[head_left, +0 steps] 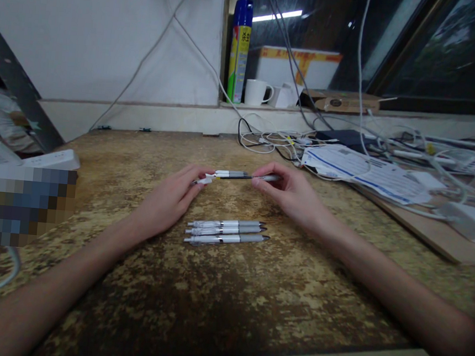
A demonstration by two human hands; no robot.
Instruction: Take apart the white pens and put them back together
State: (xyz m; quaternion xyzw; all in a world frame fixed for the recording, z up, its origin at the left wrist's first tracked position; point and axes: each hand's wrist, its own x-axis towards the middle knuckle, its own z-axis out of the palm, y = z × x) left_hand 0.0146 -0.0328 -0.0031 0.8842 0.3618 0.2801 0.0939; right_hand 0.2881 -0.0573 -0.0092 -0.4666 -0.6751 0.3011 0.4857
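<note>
A taken-apart pen spans the gap between my two hands, with its dark refill (236, 177) bared in the middle. My left hand (182, 187) pinches the white rear barrel (205, 181) at the refill's left end. At the other end, the fingertips of my right hand (282, 188) close on the grey front section (271, 177), partly hidden by the fingers. Just behind the refill lies a white and grey pen (225, 173), partly covered from view. Nearer to me, three similar click pens (228, 238) lie side by side, their grey grips to the right.
Printed papers (358, 169) and tangled cables (269, 139) cover the table's back right, beside a thin board (415, 232). White power strips (52, 159) sit at the left. On the sill stand a spray can (240, 56) and a white mug (255, 92). The worn tabletop (194, 296) ends in front.
</note>
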